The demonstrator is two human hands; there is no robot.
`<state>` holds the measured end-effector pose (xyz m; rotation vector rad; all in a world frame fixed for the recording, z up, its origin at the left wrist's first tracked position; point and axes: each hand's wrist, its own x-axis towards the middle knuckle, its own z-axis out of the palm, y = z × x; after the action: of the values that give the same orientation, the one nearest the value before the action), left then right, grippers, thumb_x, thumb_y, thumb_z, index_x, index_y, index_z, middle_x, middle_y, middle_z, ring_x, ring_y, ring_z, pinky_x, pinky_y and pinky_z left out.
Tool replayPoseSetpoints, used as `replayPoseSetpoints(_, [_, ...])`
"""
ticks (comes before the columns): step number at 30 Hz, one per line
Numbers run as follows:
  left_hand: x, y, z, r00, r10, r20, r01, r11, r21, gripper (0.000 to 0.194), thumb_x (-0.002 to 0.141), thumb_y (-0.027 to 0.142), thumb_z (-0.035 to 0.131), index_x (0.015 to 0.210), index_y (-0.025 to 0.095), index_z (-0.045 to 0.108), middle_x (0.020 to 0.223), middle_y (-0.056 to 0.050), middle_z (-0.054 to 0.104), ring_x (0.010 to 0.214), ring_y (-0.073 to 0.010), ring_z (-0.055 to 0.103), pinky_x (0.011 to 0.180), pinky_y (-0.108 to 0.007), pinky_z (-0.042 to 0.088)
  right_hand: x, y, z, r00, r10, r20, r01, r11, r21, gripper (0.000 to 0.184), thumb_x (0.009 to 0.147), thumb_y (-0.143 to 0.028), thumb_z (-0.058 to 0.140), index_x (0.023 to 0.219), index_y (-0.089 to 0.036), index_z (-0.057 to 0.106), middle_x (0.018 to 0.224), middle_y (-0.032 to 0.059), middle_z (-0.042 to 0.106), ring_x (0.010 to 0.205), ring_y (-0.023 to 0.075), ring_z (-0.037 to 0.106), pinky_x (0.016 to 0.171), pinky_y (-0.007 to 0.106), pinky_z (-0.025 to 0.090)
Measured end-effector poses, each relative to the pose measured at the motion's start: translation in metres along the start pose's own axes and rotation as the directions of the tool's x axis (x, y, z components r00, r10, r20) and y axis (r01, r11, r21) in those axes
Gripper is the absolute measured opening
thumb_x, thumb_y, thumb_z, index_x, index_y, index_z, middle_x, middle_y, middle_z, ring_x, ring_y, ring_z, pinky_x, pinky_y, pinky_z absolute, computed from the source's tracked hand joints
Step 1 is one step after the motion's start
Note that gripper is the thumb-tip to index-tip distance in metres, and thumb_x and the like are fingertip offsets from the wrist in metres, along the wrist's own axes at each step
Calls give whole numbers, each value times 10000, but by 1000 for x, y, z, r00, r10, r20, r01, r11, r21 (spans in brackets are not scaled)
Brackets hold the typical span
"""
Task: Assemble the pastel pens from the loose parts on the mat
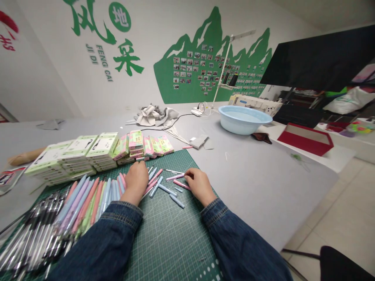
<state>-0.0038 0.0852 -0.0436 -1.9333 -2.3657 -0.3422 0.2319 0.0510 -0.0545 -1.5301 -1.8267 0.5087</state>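
My left hand point(136, 182) is curled closed over the loose pen parts, beside the row of pastel pens. Its fingertips face away from me, so what they hold is hidden. My right hand point(200, 185) pinches thumb and forefinger at the right ends of a thin pen refill point(173, 171) and a purple pen barrel point(175, 177); which of these it grips is unclear. Between the hands lie a blue barrel point(156, 187), a pink barrel point(181, 184) below the right fingertips, and a blue pen piece point(177, 201). All rest on a green cutting mat point(170, 242).
Pastel pens point(88, 199) and clear black-gripped pens point(38, 230) cover the mat's left side. Stacked white-green boxes point(101, 150) and small pink-green boxes point(136, 141) stand behind. Farther off are grey cloth point(155, 115), a blue basin point(243, 120) and a red box point(304, 139).
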Motion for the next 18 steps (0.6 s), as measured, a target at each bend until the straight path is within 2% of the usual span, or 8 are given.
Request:
replayPoseSetpoints(3, [0,-3,6,1000,-1,-8,1,1000,3,270,844,276,439,893,127,658,971,-184,661,923,-308,623,709,-365,461,-1,1,1,1000,-10,-1,10,1000,-19,127,790,-131,543,791,-183,658,824,39,651,781,163,562,710,268,388])
replayPoseSetpoints(6, [-2,-5,2,1000,-21,-10,21,1000,4,267,831,288,453,860,124,662,951,-195,667,891,-332,630,698,-389,458,-1,1,2,999,-48,-7,48,997,-57,141,806,-119,549,855,-181,666,870,50,646,826,171,556,752,278,396])
replayPoseSetpoints(8, [-4,-4,-6,999,-23,-24,22,999,-44,275,836,305,442,865,140,660,936,-183,678,874,-326,634,688,-382,452,0,-1,4,991,-131,14,132,987,-97,186,828,-115,544,941,-190,670,926,56,643,878,177,542,791,285,393])
replayPoseSetpoints(10, [-7,-4,-15,999,-13,-41,6,985,-171,259,830,316,450,889,170,655,904,-142,694,850,-294,639,685,-352,444,3,-6,6,968,-242,70,250,956,-151,225,854,-126,534,1018,-209,664,986,59,638,924,184,517,818,293,386])
replayPoseSetpoints(12, [-12,-3,-24,998,13,-55,-32,934,-355,249,809,310,484,959,197,647,855,-80,705,820,-245,642,696,-313,435,7,-12,9,932,-328,152,355,910,-216,226,873,-155,530,1046,-221,658,1016,62,632,941,194,492,817,300,384])
replayPoseSetpoints(15, [-21,-4,-34,996,66,-59,-88,808,-583,337,780,318,527,1090,230,629,776,-8,692,754,-190,627,688,-273,419,13,-25,16,889,-363,280,442,841,-312,186,872,-173,541,1009,-212,661,956,69,625,942,209,474,793,300,391])
replayPoseSetpoints(18, [-31,-5,-35,995,100,14,-57,670,-740,349,761,361,547,1066,232,661,739,4,668,655,-166,575,615,-259,403,14,-37,22,858,-379,346,496,784,-372,169,830,-156,587,984,-187,647,934,81,608,957,227,465,777,303,409])
